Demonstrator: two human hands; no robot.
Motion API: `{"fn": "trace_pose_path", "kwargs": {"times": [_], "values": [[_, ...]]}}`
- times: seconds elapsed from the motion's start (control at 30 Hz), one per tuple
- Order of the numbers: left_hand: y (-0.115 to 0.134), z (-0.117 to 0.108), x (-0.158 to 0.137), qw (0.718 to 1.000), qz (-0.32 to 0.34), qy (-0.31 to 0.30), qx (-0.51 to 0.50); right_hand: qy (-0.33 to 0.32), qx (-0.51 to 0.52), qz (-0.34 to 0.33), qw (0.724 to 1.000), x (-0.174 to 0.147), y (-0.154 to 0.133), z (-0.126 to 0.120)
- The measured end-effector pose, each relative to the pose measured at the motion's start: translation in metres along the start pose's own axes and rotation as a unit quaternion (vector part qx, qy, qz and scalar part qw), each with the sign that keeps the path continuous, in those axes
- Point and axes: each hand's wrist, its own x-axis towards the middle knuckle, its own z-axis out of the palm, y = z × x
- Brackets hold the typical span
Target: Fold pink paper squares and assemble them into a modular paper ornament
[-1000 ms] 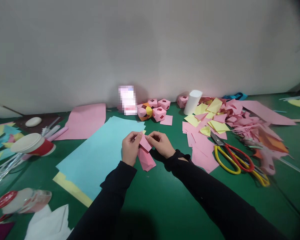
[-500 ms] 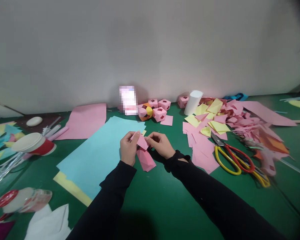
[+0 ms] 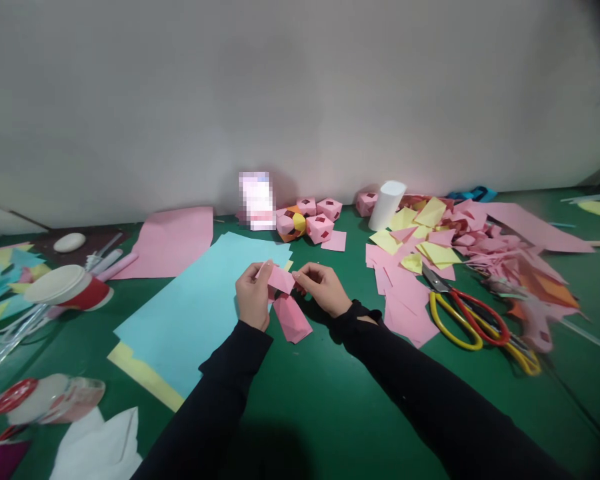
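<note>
A folded pink paper piece (image 3: 281,279) is held up between my two hands over the green table. My left hand (image 3: 253,297) grips its left side, thumb on top and fingers curled behind. At its right edge, the fingertips of my right hand (image 3: 324,288) pinch the paper. Just below lies another folded pink paper strip (image 3: 293,321) on the table. Behind my hands sit several pink folded paper balls (image 3: 320,228) with diamond-shaped holes, one with orange and yellow parts (image 3: 298,223). A small pink paper square (image 3: 334,241) rests beside them.
Blue paper sheets (image 3: 195,300) lie to the left, near a paper cup (image 3: 75,287) and a red-lidded jar (image 3: 47,400). Scissors (image 3: 467,313), pink scraps (image 3: 407,303), yellow squares (image 3: 437,253) and a white roll (image 3: 387,205) are on the right. A phone (image 3: 257,201) leans on the wall.
My left hand has shifted slightly left, and the pink paper piece has turned so a broader folded face shows. My right hand has hardly moved.
</note>
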Motion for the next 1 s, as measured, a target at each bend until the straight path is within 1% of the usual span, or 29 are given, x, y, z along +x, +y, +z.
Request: {"fn": "trace_pose_path", "kwargs": {"times": [0.13,0.23,0.33,0.4,0.47,0.5,0.57,0.63,0.7,0.87,0.93,1.0], "values": [[-0.002,0.0,0.001,1.0,0.009,0.002,-0.003,0.007,0.028,0.011,1.0,0.001,-0.002,0.0],[-0.001,0.0,0.0,1.0,0.004,-0.006,-0.008,0.034,0.065,0.022,0.997,0.003,-0.001,-0.001],[0.001,0.0,-0.002,0.999,-0.009,-0.043,0.017,0.092,0.098,0.024,0.991,0.007,0.004,-0.003],[0.003,0.001,-0.004,0.995,-0.005,-0.082,0.048,0.137,0.129,0.027,0.982,0.009,0.008,-0.004],[0.003,0.001,-0.005,0.991,0.0,-0.111,0.068,0.163,0.167,0.034,0.972,0.011,0.01,-0.005],[0.003,0.002,-0.005,0.991,-0.002,-0.115,0.068,0.165,0.183,0.039,0.968,0.012,0.009,-0.005],[0.003,0.002,-0.004,0.994,-0.011,-0.095,0.05,0.152,0.204,0.05,0.966,0.012,0.007,-0.005],[0.002,0.001,-0.003,0.997,-0.02,-0.068,0.025,0.126,0.201,0.061,0.97,0.011,0.004,-0.005],[0.002,0.001,-0.002,0.998,-0.024,-0.064,0.011,0.113,0.184,0.059,0.975,0.01,0.001,-0.004],[0.001,0.001,-0.002,0.995,-0.034,-0.098,0.01,0.146,0.173,0.02,0.974,0.007,0.002,-0.002],[0.002,0.002,-0.002,0.995,-0.038,-0.096,0.007,0.152,0.157,0.01,0.976,0.007,0.003,-0.003],[0.003,0.002,-0.002,0.996,-0.036,-0.081,0.0,0.142,0.125,0.005,0.982,0.008,0.004,-0.007]]}}
